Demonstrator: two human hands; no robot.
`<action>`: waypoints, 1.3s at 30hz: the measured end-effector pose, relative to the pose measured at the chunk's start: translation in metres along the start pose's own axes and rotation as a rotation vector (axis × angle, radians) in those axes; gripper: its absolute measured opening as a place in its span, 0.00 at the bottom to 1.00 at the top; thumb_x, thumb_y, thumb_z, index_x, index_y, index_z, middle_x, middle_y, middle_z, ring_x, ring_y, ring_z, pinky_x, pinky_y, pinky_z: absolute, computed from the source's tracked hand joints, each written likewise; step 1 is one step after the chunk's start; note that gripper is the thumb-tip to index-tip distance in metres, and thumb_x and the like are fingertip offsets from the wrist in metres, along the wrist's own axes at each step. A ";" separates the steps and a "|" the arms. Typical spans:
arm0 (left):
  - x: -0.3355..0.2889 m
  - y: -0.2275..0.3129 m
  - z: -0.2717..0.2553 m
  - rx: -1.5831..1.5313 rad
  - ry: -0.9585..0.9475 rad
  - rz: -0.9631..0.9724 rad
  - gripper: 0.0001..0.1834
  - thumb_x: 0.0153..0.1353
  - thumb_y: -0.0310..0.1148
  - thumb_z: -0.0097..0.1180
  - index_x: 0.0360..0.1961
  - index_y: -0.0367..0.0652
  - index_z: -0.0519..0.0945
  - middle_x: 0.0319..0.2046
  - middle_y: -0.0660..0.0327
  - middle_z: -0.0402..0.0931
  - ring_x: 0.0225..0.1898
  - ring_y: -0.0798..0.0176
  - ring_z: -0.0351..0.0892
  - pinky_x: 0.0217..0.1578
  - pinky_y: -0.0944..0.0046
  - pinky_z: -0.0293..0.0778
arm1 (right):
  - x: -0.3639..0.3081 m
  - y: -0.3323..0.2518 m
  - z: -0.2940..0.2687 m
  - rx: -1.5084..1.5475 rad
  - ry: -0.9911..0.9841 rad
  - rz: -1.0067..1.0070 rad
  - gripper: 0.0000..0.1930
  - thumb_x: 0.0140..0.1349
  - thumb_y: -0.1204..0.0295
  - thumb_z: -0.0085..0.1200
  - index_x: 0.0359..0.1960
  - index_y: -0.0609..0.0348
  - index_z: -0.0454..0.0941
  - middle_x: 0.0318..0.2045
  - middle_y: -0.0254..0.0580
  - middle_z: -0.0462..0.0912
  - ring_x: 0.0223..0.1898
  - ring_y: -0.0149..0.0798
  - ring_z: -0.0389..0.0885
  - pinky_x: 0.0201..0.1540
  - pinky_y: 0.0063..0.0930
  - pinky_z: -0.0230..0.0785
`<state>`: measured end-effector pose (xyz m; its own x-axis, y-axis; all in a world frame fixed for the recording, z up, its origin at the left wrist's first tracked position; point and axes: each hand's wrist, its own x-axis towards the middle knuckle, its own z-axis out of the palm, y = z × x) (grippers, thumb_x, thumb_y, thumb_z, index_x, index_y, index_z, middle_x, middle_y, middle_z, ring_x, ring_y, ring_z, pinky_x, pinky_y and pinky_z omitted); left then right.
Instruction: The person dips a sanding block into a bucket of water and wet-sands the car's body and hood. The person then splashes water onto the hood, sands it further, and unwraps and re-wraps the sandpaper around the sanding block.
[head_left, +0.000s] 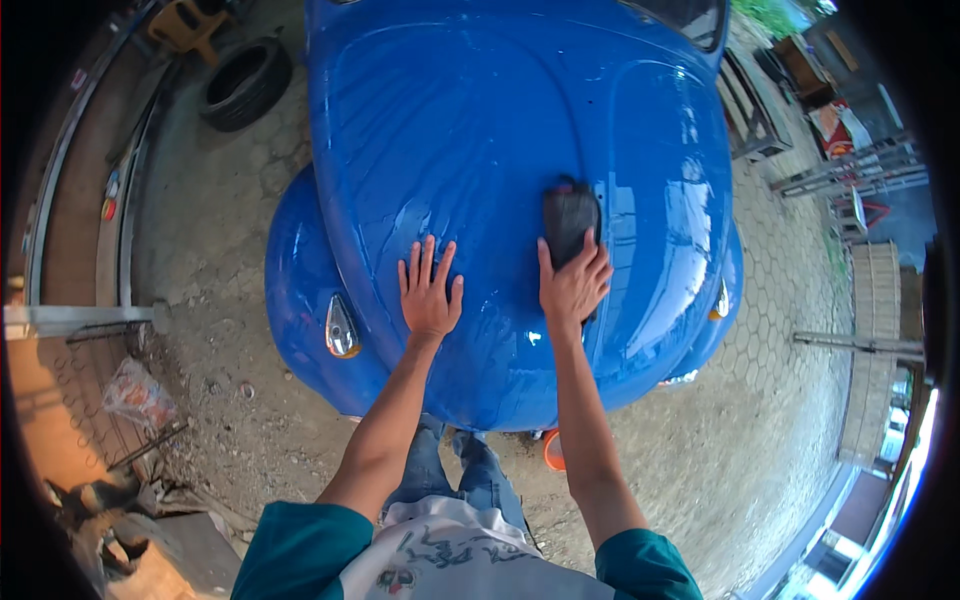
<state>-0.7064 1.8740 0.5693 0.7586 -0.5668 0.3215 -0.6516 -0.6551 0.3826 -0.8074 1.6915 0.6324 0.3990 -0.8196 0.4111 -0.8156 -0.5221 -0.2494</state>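
Note:
A rounded blue car bonnet (480,130) fills the middle of the view, its glossy surface streaked and wet-looking. My left hand (430,295) lies flat on its left half, fingers spread and holding nothing. To the right of the centre, my right hand (575,288) grips the lower end of a long dark block (568,218) lying against the paint. The block is slightly blurred, and its underside is hidden, so I cannot tell its exact kind. Both forearms reach forward over the car's front end.
A chrome-cased lamp (341,330) sits on the left fender. Beyond it lie a loose tyre (247,88) and a yellow plastic chair (186,28). An orange bucket (554,452) stands under the car's front, by my legs. Metal racks (855,175) line the right side.

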 end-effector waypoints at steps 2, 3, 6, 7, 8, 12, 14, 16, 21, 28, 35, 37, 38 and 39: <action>0.004 0.007 -0.001 0.019 -0.010 0.001 0.29 0.72 0.50 0.40 0.73 0.64 0.65 0.75 0.61 0.55 0.76 0.50 0.52 0.73 0.40 0.45 | 0.059 -0.029 0.007 0.033 -0.003 0.017 0.36 0.63 0.41 0.55 0.66 0.50 0.68 0.60 0.50 0.72 0.56 0.57 0.72 0.53 0.52 0.65; 0.004 0.011 -0.002 0.022 -0.022 0.013 0.29 0.72 0.51 0.40 0.73 0.64 0.64 0.75 0.61 0.55 0.76 0.50 0.51 0.73 0.40 0.44 | 0.090 -0.045 0.012 0.041 0.009 -0.005 0.36 0.64 0.42 0.55 0.66 0.50 0.68 0.60 0.49 0.73 0.56 0.56 0.72 0.52 0.52 0.66; 0.002 0.012 -0.001 0.031 -0.026 0.007 0.29 0.72 0.51 0.39 0.73 0.64 0.64 0.75 0.59 0.55 0.76 0.49 0.51 0.73 0.40 0.44 | 0.117 -0.086 0.023 0.013 -0.055 -0.185 0.34 0.64 0.44 0.54 0.65 0.49 0.69 0.57 0.47 0.75 0.54 0.54 0.73 0.51 0.52 0.66; 0.005 0.009 0.000 0.027 -0.011 0.006 0.29 0.72 0.52 0.38 0.73 0.64 0.65 0.75 0.59 0.55 0.76 0.48 0.51 0.73 0.40 0.44 | 0.115 -0.102 0.026 -0.032 -0.106 -0.352 0.32 0.64 0.45 0.54 0.65 0.49 0.70 0.56 0.46 0.76 0.53 0.54 0.73 0.50 0.53 0.66; 0.004 0.006 -0.001 0.035 -0.008 0.012 0.29 0.72 0.52 0.38 0.73 0.64 0.65 0.75 0.59 0.55 0.76 0.48 0.51 0.73 0.40 0.44 | 0.092 -0.107 0.032 -0.006 -0.034 -0.478 0.31 0.64 0.46 0.55 0.63 0.48 0.71 0.56 0.45 0.76 0.52 0.53 0.74 0.49 0.53 0.66; -0.002 -0.003 -0.006 0.058 -0.040 -0.029 0.29 0.73 0.52 0.37 0.72 0.60 0.67 0.75 0.57 0.56 0.75 0.47 0.51 0.73 0.40 0.43 | 0.020 -0.070 0.020 0.101 -0.122 -0.444 0.30 0.61 0.45 0.57 0.61 0.45 0.73 0.57 0.42 0.75 0.49 0.51 0.74 0.46 0.52 0.66; -0.001 0.005 -0.004 0.029 -0.048 -0.024 0.29 0.73 0.53 0.35 0.71 0.58 0.67 0.74 0.56 0.56 0.76 0.46 0.51 0.73 0.40 0.41 | 0.045 -0.036 0.018 -0.059 -0.037 -0.299 0.32 0.59 0.44 0.58 0.61 0.45 0.73 0.57 0.45 0.74 0.48 0.53 0.74 0.43 0.53 0.67; -0.001 0.009 -0.004 0.031 -0.056 -0.031 0.29 0.73 0.53 0.35 0.71 0.59 0.67 0.74 0.56 0.56 0.76 0.46 0.51 0.73 0.40 0.41 | 0.097 -0.030 0.017 -0.104 0.014 -0.232 0.31 0.63 0.46 0.55 0.62 0.50 0.71 0.56 0.49 0.74 0.49 0.56 0.74 0.42 0.53 0.70; 0.000 0.014 0.002 0.001 -0.026 0.011 0.28 0.73 0.51 0.37 0.72 0.62 0.67 0.74 0.56 0.57 0.75 0.46 0.52 0.73 0.39 0.44 | 0.152 -0.075 0.042 -0.180 0.025 -0.235 0.31 0.64 0.47 0.55 0.63 0.50 0.70 0.57 0.50 0.74 0.50 0.55 0.74 0.46 0.53 0.70; -0.002 0.004 -0.005 0.014 -0.048 -0.029 0.28 0.72 0.51 0.38 0.72 0.67 0.66 0.75 0.61 0.57 0.75 0.50 0.53 0.73 0.41 0.45 | 0.033 -0.033 0.010 -0.026 -0.055 -0.444 0.31 0.62 0.44 0.57 0.62 0.45 0.72 0.57 0.46 0.75 0.50 0.54 0.74 0.47 0.52 0.68; 0.002 0.023 0.008 -0.069 -0.018 -0.011 0.27 0.71 0.50 0.43 0.71 0.66 0.68 0.74 0.61 0.58 0.75 0.51 0.54 0.73 0.40 0.46 | 0.102 -0.021 0.018 -0.279 0.027 -0.108 0.32 0.65 0.44 0.52 0.63 0.51 0.70 0.57 0.53 0.74 0.51 0.57 0.74 0.47 0.52 0.69; 0.007 0.024 0.000 -0.112 0.000 0.002 0.27 0.70 0.49 0.45 0.71 0.66 0.69 0.74 0.61 0.59 0.74 0.50 0.55 0.72 0.40 0.46 | 0.090 -0.038 0.015 -0.273 0.037 -0.023 0.32 0.66 0.44 0.52 0.63 0.52 0.70 0.57 0.54 0.73 0.51 0.58 0.74 0.47 0.52 0.69; 0.004 0.020 -0.001 -0.124 0.003 0.005 0.28 0.69 0.48 0.46 0.70 0.63 0.69 0.73 0.58 0.60 0.74 0.48 0.56 0.72 0.40 0.46 | 0.077 -0.047 0.015 -0.257 0.003 -0.105 0.32 0.66 0.44 0.52 0.63 0.53 0.70 0.57 0.54 0.73 0.51 0.58 0.74 0.47 0.52 0.69; 0.003 0.013 -0.001 -0.129 0.007 0.014 0.28 0.69 0.48 0.46 0.70 0.63 0.69 0.73 0.58 0.60 0.74 0.48 0.56 0.72 0.40 0.46 | 0.070 -0.056 0.018 -0.227 -0.021 -0.188 0.32 0.66 0.44 0.53 0.63 0.53 0.70 0.57 0.54 0.73 0.51 0.59 0.73 0.47 0.52 0.69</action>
<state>-0.7126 1.8650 0.5762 0.7499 -0.5713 0.3335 -0.6560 -0.5774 0.4861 -0.7257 1.6592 0.6596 0.5588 -0.7194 0.4127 -0.7984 -0.6012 0.0331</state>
